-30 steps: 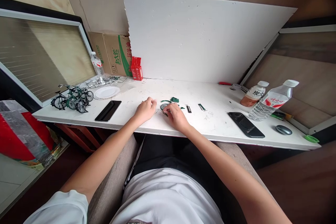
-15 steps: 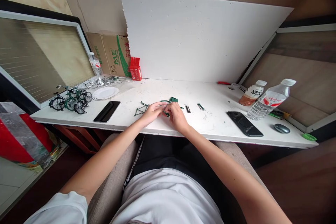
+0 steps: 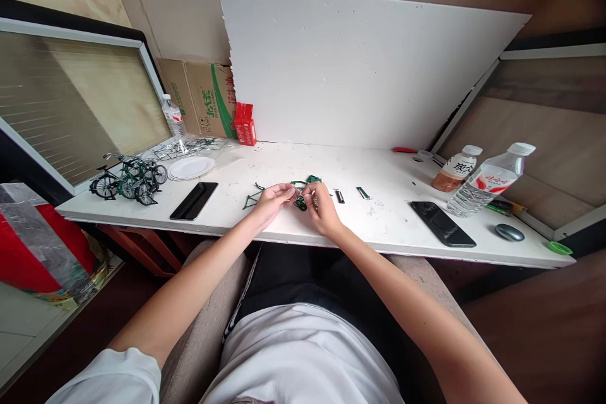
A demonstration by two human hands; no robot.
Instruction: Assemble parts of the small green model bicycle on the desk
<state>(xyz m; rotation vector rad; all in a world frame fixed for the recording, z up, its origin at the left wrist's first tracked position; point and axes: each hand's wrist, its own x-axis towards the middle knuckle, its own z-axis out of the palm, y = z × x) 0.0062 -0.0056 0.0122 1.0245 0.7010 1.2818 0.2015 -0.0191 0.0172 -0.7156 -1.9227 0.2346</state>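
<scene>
My left hand (image 3: 271,201) and my right hand (image 3: 322,204) meet just above the near edge of the white table (image 3: 388,227). Both pinch a small model wheel (image 3: 300,202) held between their fingertips. A green model bicycle frame (image 3: 252,197) lies on the table just left of my left hand. Small green parts (image 3: 312,179) lie behind my hands, and two short dark pieces (image 3: 339,196) lie to their right.
Finished model bicycles (image 3: 127,180), a white plate (image 3: 191,167) and a black phone (image 3: 194,200) sit at the left. Another black phone (image 3: 442,223), two bottles (image 3: 487,180), a mouse (image 3: 509,232) and a green cap (image 3: 559,247) sit at the right. A white board (image 3: 360,63) leans behind.
My left hand left the green frame on the table and moved right to meet my right hand. Both hands lifted the small wheel slightly off the table.
</scene>
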